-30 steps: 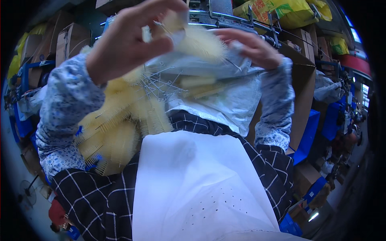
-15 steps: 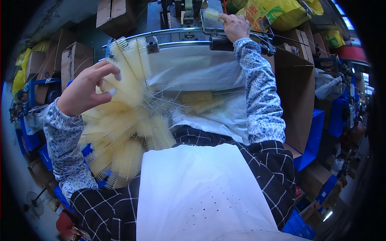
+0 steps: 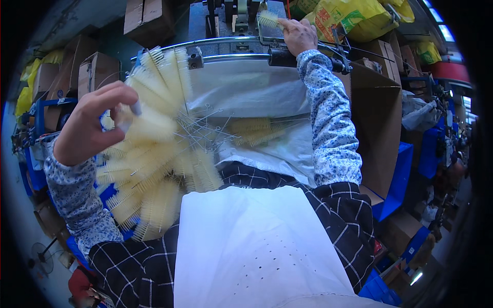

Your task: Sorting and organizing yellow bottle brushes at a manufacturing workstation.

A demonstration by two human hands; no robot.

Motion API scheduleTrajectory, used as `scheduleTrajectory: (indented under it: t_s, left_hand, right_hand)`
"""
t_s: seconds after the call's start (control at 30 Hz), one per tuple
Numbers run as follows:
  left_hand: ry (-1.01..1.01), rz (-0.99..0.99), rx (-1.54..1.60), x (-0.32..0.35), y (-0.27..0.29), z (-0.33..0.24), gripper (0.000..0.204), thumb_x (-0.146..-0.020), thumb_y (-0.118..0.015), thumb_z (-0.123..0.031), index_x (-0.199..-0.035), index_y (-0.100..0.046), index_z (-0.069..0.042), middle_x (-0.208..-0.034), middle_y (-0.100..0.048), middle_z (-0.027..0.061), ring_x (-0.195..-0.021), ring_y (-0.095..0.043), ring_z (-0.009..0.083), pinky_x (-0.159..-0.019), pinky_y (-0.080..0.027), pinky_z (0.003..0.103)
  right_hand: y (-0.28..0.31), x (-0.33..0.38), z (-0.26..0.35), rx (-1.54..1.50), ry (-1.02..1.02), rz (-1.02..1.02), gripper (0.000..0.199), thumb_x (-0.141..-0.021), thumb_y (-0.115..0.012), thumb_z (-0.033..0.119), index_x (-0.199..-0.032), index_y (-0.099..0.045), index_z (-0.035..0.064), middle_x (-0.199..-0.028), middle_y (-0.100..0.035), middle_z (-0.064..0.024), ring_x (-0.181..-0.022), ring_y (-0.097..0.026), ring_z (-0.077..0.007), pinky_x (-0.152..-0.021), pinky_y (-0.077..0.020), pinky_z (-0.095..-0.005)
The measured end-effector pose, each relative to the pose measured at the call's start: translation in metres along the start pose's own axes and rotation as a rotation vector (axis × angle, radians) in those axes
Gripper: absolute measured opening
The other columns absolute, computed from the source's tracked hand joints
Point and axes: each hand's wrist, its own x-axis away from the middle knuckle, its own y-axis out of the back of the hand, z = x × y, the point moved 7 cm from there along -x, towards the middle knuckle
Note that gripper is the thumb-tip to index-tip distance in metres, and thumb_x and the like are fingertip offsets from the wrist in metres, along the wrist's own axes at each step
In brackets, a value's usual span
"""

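Observation:
A fan-shaped heap of pale yellow bristle brushes (image 3: 159, 205) with looped wire handles (image 3: 203, 128) lies at my left, partly across my lap. My left hand (image 3: 95, 123), with pale covers on its fingertips, is curled around the end of a blurred brush (image 3: 151, 124) at the heap's upper left side. Part of that grip is smeared by motion. At the far side, my right hand (image 3: 299, 37) reaches to the machine (image 3: 226, 31), its fingers closed at the end of a small yellow brush (image 3: 268, 19) beside a clear plate. Its fingertips are partly hidden.
Two metal bars (image 3: 231, 49) cross in front of the machine. White sheeting (image 3: 257, 92) hangs below them, with a few brushes (image 3: 254, 131) on it. An open cardboard box (image 3: 377, 123) stands at right, inside a blue bin (image 3: 398, 179). Yellow bags (image 3: 354, 20) lie beyond.
My left hand has moved left and slightly nearer, its fingers curling in, and the brush by it has shifted left. My right hand has stayed almost in place.

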Motion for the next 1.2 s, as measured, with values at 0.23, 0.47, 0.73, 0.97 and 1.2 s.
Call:
scheduleTrajectory:
  t_s: [0.23,0.47,0.73,0.97,1.2]
  left_hand:
    - [-0.130,-0.221,0.150,0.023,0.047,-0.013,0.026,-0.067,-0.051,-0.007,-0.092,-0.049,-0.009,-0.083,-0.044,0.0067,-0.072,-0.046,0.0144,-0.060,-0.039,0.021]
    - [-0.218,-0.269,0.110,0.009,0.047,-0.016,0.029,-0.072,-0.044,-0.004,-0.100,-0.046,-0.011,-0.090,-0.042,0.0068,-0.077,-0.044,0.0137,-0.061,-0.040,0.019]
    - [-0.261,-0.261,0.237,0.004,0.037,-0.014,0.031,-0.073,-0.047,0.002,-0.102,-0.047,-0.011,-0.094,-0.044,0.0078,-0.083,-0.047,0.0151,-0.067,-0.044,0.020]
    - [-0.232,-0.263,0.102,0.011,0.055,-0.010,0.029,-0.077,-0.047,-0.005,-0.105,-0.045,-0.012,-0.097,-0.044,0.0085,-0.085,-0.048,0.0154,-0.072,-0.045,0.023]
    - [-0.251,-0.295,-0.060,0.021,0.064,-0.010,0.032,-0.076,-0.046,-0.018,-0.108,-0.042,-0.012,-0.100,-0.042,0.0085,-0.089,-0.048,0.0168,-0.074,-0.044,0.025]
  right_hand:
    - [-0.004,-0.008,-0.007,-0.035,0.009,0.038,0.027,-0.083,-0.044,0.019,-0.107,-0.055,0.0268,-0.092,-0.057,0.0016,-0.089,-0.044,-0.0179,-0.084,-0.0294,-0.0317]
    - [-0.076,-0.044,-0.033,-0.102,0.275,-0.225,0.034,-0.079,-0.046,0.037,-0.109,-0.050,0.0215,-0.110,-0.049,-0.0030,-0.112,-0.035,-0.0171,-0.093,-0.0218,-0.0428]
    - [-0.001,0.014,-0.063,0.192,-0.262,-0.041,0.046,-0.075,-0.054,0.034,-0.118,-0.044,0.0191,-0.116,-0.045,-0.0069,-0.107,-0.037,-0.0241,-0.086,-0.0251,-0.0434]
    - [-0.006,0.009,-0.042,-0.120,-0.300,-0.085,0.037,-0.077,-0.053,0.026,-0.113,-0.050,0.0163,-0.109,-0.052,-0.0052,-0.100,-0.048,-0.0234,-0.085,-0.0306,-0.0448]
    - [-0.002,0.001,0.007,-0.116,-0.286,-0.102,0.030,-0.076,-0.051,0.021,-0.104,-0.055,0.0124,-0.102,-0.054,-0.0057,-0.095,-0.051,-0.0225,-0.082,-0.0325,-0.0467]
